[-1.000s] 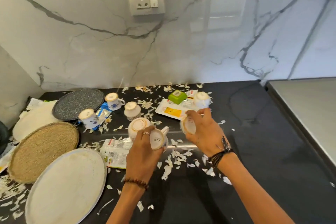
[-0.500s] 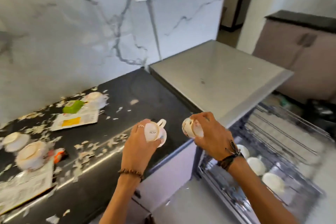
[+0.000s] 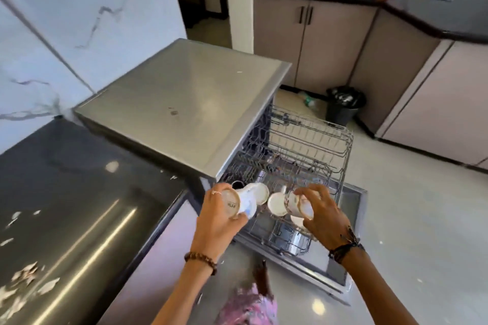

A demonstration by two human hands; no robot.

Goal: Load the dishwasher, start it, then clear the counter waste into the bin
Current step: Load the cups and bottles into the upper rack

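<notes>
The left hand [image 3: 216, 221] grips a white cup [image 3: 239, 203] on its side, fingers and thumb curled round the body, its base turned toward the camera. A second white piece sits just beyond it, against the same fingers; whether it is another cup in this hand or one already in the rack cannot be told. The right hand [image 3: 320, 215] curls its fingers round another cup [image 3: 297, 206], also tipped over. A pale rim just left of it may be a further cup.

Both hands hover above the near end of the pulled-out wire rack [image 3: 303, 155] of the dishwasher [image 3: 184, 97], over the lowered door [image 3: 351, 245]. To the left, the dark counter [image 3: 66, 192] carries white scraps [image 3: 29, 280] near its front edge. Far right, beyond the rack, a black bin [image 3: 343, 105] stands on the floor by the cabinets.

The step in hand looks like setting cups into the rack. To do it well, turn each cup mouth down, lower it between the wires so it sits steady, and keep it clear of its neighbour so the china does not knock. Placing one hand's load at a time seems safer. The scraps and the bin come later.
</notes>
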